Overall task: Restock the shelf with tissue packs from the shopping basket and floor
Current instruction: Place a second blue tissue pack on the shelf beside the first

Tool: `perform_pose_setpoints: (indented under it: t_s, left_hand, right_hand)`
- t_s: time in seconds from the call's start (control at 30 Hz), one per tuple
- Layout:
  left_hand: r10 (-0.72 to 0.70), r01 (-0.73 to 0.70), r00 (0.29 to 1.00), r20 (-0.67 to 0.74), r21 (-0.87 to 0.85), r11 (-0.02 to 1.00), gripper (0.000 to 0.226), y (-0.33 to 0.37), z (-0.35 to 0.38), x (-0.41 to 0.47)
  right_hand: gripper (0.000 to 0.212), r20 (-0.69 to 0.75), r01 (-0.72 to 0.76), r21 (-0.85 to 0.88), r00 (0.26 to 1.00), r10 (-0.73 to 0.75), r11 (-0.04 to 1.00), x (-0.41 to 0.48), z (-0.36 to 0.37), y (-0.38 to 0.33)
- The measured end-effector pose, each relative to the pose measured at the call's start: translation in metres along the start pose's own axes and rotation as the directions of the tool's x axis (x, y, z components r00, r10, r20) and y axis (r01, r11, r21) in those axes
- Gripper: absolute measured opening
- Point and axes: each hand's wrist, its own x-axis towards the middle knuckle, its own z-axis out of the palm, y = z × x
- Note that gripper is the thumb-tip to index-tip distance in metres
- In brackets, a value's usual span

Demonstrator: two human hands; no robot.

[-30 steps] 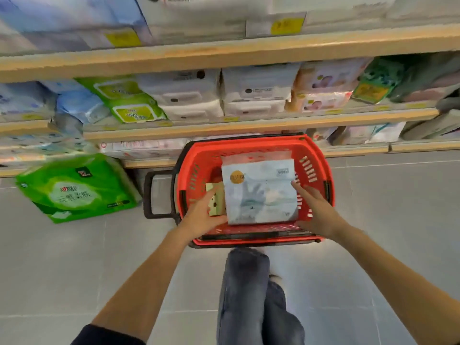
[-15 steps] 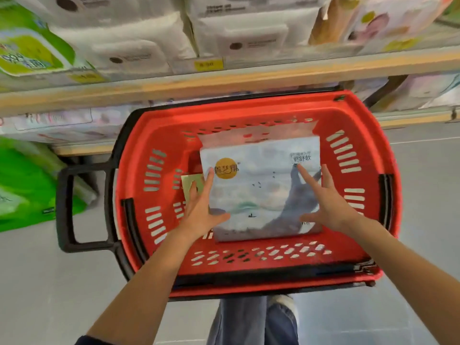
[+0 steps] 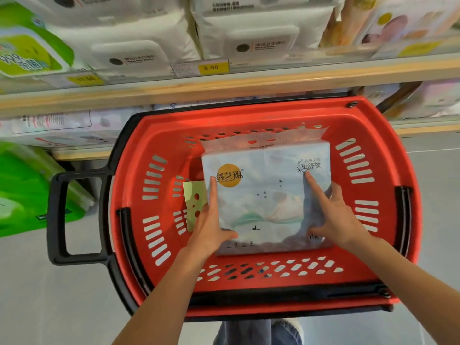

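- Above the basket: shelf (image 3: pixel 224 88), stocked with white packs, waiting for more.
- On the floor below: red shopping basket (image 3: pixel 388 170), parked close for short reaches.
- At far left on the floor: green pack (image 3: pixel 27 195), likely next.
- Inside the basket: pale tissue pack (image 3: pixel 266 195), flat, between both palms.
- Left hand (image 3: pixel 211 227) and right hand (image 3: pixel 336 217): fingers spread, pressing opposite edges to lift.

the pale blue plastic tissue pack (image 3: pixel 267 195) reads "鑫艺翔" on an orange disc and "更舒软" at its upper right. a yellow price tag (image 3: pixel 211 67) on the wooden shelf edge (image 3: pixel 249 85) reads "8.90". other labels are too blurred to read.
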Motion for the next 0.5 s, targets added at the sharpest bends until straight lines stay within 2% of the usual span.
perform_pose_setpoints:
  t_s: [0.27,0.5]
  left_hand:
    - [0.069,-0.068,0.996,-0.050,0.030,0.997,0.137,0.036,-0.039,-0.045]
    - [0.186,-0.179,0.968,-0.170,0.058,0.982,0.139,0.099,-0.109,-0.120]
  right_hand:
    - [0.124,-0.061,0.093,0.038,0.994,-0.091,0.995,-0.038,-0.042,-0.025]
    - [0.126,-0.181,0.189,0.042,0.967,-0.178,0.981,-0.104,-0.129,-0.080]
